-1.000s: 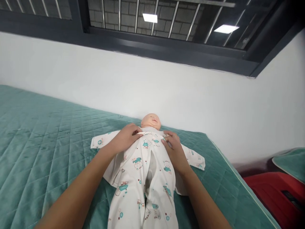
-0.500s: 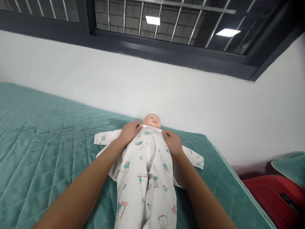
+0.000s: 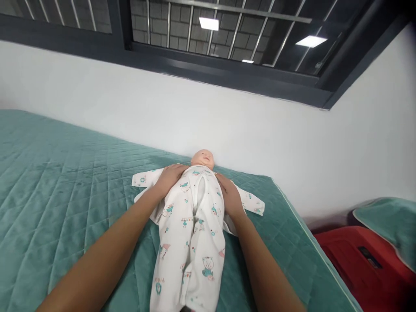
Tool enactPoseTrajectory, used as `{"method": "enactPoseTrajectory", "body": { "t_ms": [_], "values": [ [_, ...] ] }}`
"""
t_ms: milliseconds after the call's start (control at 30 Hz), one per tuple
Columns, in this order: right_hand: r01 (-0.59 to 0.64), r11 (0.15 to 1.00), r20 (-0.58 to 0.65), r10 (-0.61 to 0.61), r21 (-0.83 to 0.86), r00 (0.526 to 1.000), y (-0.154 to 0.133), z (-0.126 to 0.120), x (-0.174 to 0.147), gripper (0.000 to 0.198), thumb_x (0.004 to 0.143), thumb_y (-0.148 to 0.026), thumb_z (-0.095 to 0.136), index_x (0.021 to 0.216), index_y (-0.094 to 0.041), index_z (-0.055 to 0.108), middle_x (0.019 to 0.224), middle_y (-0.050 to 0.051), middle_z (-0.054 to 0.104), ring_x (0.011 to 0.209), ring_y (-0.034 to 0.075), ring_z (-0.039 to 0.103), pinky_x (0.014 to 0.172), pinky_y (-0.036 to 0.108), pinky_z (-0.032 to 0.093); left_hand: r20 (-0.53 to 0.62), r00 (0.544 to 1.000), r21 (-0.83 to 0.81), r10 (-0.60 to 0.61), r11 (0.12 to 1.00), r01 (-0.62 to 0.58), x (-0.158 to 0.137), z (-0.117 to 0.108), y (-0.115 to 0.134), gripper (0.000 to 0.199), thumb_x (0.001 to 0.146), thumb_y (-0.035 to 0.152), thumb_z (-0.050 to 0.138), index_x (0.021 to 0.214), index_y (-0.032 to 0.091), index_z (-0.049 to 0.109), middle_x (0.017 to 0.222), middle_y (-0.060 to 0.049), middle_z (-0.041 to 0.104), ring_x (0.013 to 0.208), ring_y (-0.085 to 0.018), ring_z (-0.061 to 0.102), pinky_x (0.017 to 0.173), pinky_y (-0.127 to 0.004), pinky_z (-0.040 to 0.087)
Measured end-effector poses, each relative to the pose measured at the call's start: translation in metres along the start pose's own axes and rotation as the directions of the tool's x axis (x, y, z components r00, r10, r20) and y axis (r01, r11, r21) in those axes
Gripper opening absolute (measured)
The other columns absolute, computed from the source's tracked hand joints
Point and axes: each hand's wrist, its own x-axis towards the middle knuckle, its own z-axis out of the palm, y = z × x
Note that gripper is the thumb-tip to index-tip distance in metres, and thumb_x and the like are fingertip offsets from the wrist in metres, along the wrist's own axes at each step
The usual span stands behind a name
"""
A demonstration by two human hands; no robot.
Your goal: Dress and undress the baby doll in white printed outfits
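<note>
A baby doll (image 3: pixel 203 159) lies on its back on the green quilted bed cover, its head close to the wall. White printed baby trousers (image 3: pixel 191 216), with a slit at the front, reach up to its chest. Under them a white printed top (image 3: pixel 253 202) shows, its sleeves spread to both sides. My left hand (image 3: pixel 173 177) rests flat on the doll's left-hand side in view, fingers stretched towards the shoulder. On the opposite side my right hand (image 3: pixel 229 191) lies against the upper edge of the trousers with its fingers extended. Part of the top is hidden under my hands.
The green quilted cover (image 3: pixel 81 173) spreads under the doll up to the white wall (image 3: pixel 156 112). Above is a dark window frame (image 3: pixel 195 69) with metal bars behind it. Beyond the bed's right edge stands a red plastic object (image 3: pixel 351 260) with green cloth (image 3: pixel 390 221) over it.
My fingers have gone from being curled at the trousers' upper edge to lying flatter along the doll's sides. The view has shifted slightly, and more of the trouser legs shows.
</note>
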Motion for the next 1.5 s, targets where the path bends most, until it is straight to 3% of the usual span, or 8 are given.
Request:
{"method": "enactPoseTrajectory", "body": {
  "t_ms": [167, 300, 433, 533, 767, 1000, 1267, 1500],
  "values": [
    [-0.142, 0.988, -0.134, 0.148, 0.056, 0.98, -0.033, 0.0, -0.06, 0.045, 0.096, -0.032, 0.039, 0.137, -0.023, 0.054, 0.143, 0.006, 0.053, 0.135, 0.023, 0.046, 0.115, 0.047, 0.033, -0.093, 0.996, 0.101, -0.005, 0.995, 0.015, -0.053, 0.004, -0.004, 0.047, 0.091, 0.022, 0.046, 0.138, 0.021, 0.051, 0.145, -0.009, 0.048, 0.135, -0.026, 0.038, 0.113, -0.046, 0.031],
    [-0.127, 0.99, -0.191, 0.137, 0.064, 0.972, -0.083, -0.006, -0.121, 0.042, 0.096, -0.028, 0.041, 0.136, -0.025, 0.052, 0.145, 0.007, 0.05, 0.135, 0.022, 0.044, 0.115, 0.047, 0.034, -0.17, 0.985, 0.058, -0.036, 0.997, 0.046, -0.125, -0.003, 0.025, 0.046, 0.091, 0.021, 0.044, 0.136, 0.016, 0.049, 0.142, -0.013, 0.048, 0.132, -0.026, 0.04, 0.113, -0.046, 0.032],
    [0.006, 0.999, 0.024, -0.005, -0.054, 1.0, -0.142, -0.017, -0.163, 0.032, 0.093, -0.026, 0.049, 0.123, -0.028, 0.061, 0.158, 0.003, 0.03, 0.145, 0.023, 0.028, 0.116, 0.047, 0.03, -0.155, 0.981, -0.114, -0.121, 0.988, 0.104, -0.196, -0.019, 0.084, 0.031, 0.095, 0.027, 0.041, 0.122, 0.021, 0.056, 0.127, -0.009, 0.055, 0.119, -0.022, 0.05, 0.105, -0.04, 0.041],
    [0.01, 0.991, 0.259, 0.025, -0.134, 0.966, -0.18, -0.021, -0.176, 0.024, 0.088, -0.026, 0.056, 0.11, -0.027, 0.065, 0.163, 0.0, 0.016, 0.15, 0.026, 0.009, 0.117, 0.05, 0.026, -0.025, 0.992, -0.161, -0.125, 0.98, 0.119, -0.226, -0.03, 0.124, 0.024, 0.093, 0.035, 0.049, 0.112, 0.025, 0.059, 0.119, -0.006, 0.054, 0.113, -0.022, 0.051, 0.098, -0.037, 0.044],
    [-0.022, 0.943, 0.384, 0.157, -0.333, 0.91, -0.219, -0.021, -0.187, 0.018, 0.083, -0.014, 0.051, 0.097, -0.019, 0.062, 0.162, 0.009, 0.019, 0.15, 0.027, 0.009, 0.116, 0.055, 0.021, 0.279, 0.951, -0.128, -0.133, 0.976, 0.174, -0.219, -0.058, 0.15, 0.013, 0.087, 0.025, 0.052, 0.099, 0.022, 0.056, 0.111, -0.004, 0.053, 0.09, -0.017, 0.056, 0.076, -0.029, 0.045],
    [0.046, 0.835, 0.305, 0.149, -0.549, 0.941, -0.222, -0.006, -0.195, 0.022, 0.087, -0.014, 0.048, 0.103, -0.017, 0.063, 0.157, 0.011, 0.032, 0.147, 0.03, 0.022, 0.116, 0.056, 0.022, 0.246, 0.964, 0.04, -0.102, 0.995, 0.095, -0.228, -0.055, 0.152, 0.015, 0.093, 0.017, 0.039, 0.086, 0.02, 0.051, 0.092, -0.005, 0.059, 0.085, -0.02, 0.055, 0.076, -0.032, 0.039],
    [0.053, 0.841, 0.2, 0.066, -0.538, 0.978, -0.233, -0.001, -0.185, 0.02, 0.092, -0.021, 0.049, 0.105, -0.019, 0.065, 0.15, 0.009, 0.045, 0.14, 0.029, 0.036, 0.115, 0.051, 0.025, 0.164, 0.977, -0.493, -0.134, 0.847, 0.199, -0.229, -0.075, 0.169, 0.026, 0.098, 0.039, 0.035, 0.084, 0.02, 0.047, 0.086, -0.002, 0.055, 0.08, -0.016, 0.05, 0.077, -0.028, 0.041],
    [0.005, 0.923, 0.128, 0.048, -0.384, 0.991, -0.233, -0.01, -0.182, 0.02, 0.086, -0.011, 0.05, 0.094, -0.023, 0.064, 0.135, 0.006, 0.058, 0.123, 0.025, 0.052, 0.107, 0.048, 0.037, 0.166, 0.963, -0.616, -0.213, 0.74, 0.27, -0.235, -0.091, 0.157, 0.031, 0.096, 0.046, 0.039, 0.083, 0.02, 0.049, 0.082, 0.0, 0.051, 0.079, -0.016, 0.049, 0.076, -0.027, 0.04]
  ]
}}
